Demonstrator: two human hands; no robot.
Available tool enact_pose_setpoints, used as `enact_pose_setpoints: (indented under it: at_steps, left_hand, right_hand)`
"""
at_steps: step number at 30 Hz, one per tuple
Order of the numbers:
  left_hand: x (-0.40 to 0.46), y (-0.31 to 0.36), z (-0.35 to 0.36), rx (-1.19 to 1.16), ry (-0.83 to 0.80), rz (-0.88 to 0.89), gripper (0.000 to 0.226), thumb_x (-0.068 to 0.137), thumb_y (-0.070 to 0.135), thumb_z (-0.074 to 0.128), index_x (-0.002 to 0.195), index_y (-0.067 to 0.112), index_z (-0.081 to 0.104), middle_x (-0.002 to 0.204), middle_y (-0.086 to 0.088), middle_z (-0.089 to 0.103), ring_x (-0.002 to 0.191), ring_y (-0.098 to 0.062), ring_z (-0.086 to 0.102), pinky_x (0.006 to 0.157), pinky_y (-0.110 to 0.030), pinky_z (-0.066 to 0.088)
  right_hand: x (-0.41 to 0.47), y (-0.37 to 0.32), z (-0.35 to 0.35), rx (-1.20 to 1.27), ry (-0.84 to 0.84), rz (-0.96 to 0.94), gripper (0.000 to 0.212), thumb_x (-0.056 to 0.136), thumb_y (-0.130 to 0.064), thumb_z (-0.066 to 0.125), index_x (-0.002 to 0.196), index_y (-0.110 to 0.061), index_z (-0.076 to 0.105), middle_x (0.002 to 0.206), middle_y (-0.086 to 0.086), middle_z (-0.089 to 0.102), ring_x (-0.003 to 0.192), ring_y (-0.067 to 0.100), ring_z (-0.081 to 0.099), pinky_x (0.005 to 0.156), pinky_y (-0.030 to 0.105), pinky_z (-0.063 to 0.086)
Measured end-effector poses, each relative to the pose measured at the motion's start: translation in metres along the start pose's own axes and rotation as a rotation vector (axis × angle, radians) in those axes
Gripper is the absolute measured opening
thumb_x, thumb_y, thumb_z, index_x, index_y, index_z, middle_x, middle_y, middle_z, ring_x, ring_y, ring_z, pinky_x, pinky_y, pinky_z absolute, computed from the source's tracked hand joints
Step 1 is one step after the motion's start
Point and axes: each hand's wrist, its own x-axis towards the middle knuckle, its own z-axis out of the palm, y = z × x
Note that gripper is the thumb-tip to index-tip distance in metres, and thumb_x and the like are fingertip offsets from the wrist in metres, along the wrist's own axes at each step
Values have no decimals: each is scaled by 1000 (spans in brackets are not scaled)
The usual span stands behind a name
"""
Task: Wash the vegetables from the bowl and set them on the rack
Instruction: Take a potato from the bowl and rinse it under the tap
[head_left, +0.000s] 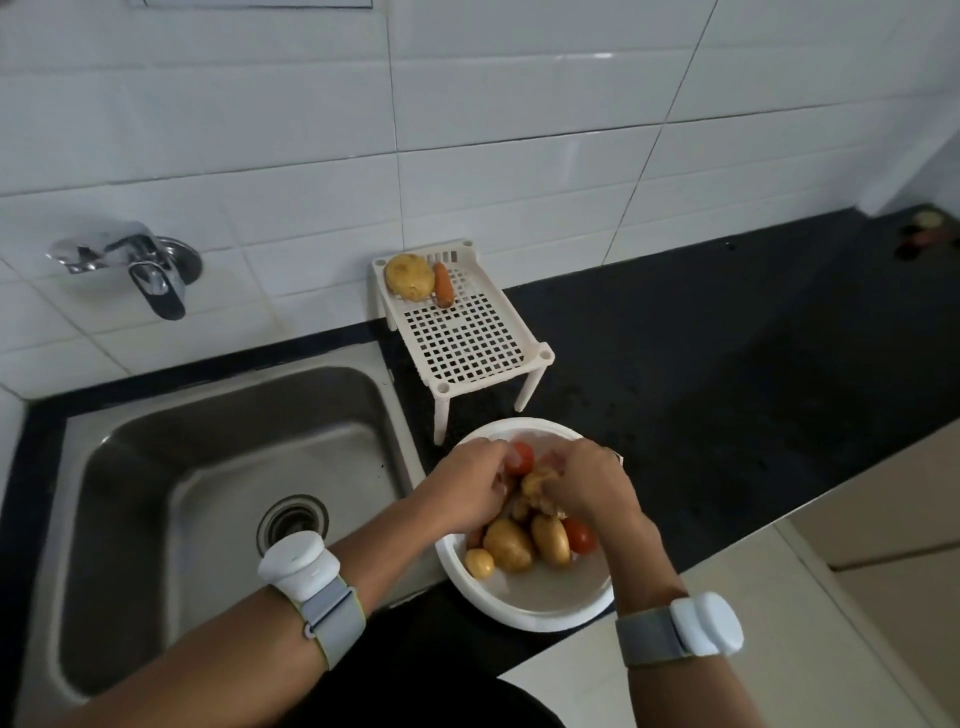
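Picking stage: both hands reach into the white bowl (524, 608) at 6 o'clock; the right hand (587, 480) grips a knobbly potato (540, 491), the left hand (470, 486) curls around a tomato (519, 457); next, probably lift them toward the sink (218, 467) at 9 o'clock; the rack (467, 332) at 12 holds a potato and carrot.

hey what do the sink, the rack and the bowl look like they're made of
Sink: likely stainless steel, brushed grey with soft reflections.
Rack: looks like cream moulded plastic, matte, with a square-hole grid and peg legs.
Bowl: smooth white, probably plastic, though ceramic can't be ruled out.
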Motion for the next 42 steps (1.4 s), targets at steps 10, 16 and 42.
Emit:
enact_pose_setpoints:
  at_steps: [10,16,42]
  left_hand:
    - [8,-2,4,31,-55,-66,35,95,11,56,129,19,57,127,-5,62,114,-23,59,93,-36,52]
    - [6,-11,-2,29,-64,-93,42,92,10,57,133,20,55,130,-5,62,118,-24,60,95,-41,53]
    - [1,-21,-1,-139,-107,-136,64,92,12,69,149,22,41,136,-2,60,124,-21,59,102,-35,50]
  right_hand:
    - [8,-30,21,-263,-134,95,69,88,-45,75,146,-17,51,143,12,55,127,33,59,106,46,49]
    - [17,-37,24,-180,-118,142,86,82,-65,74,147,-14,49,144,11,54,127,29,59,106,42,48]
    - [22,-20,4,92,-94,40,36,88,-28,74,121,-32,61,92,-5,64,82,13,61,69,29,49]
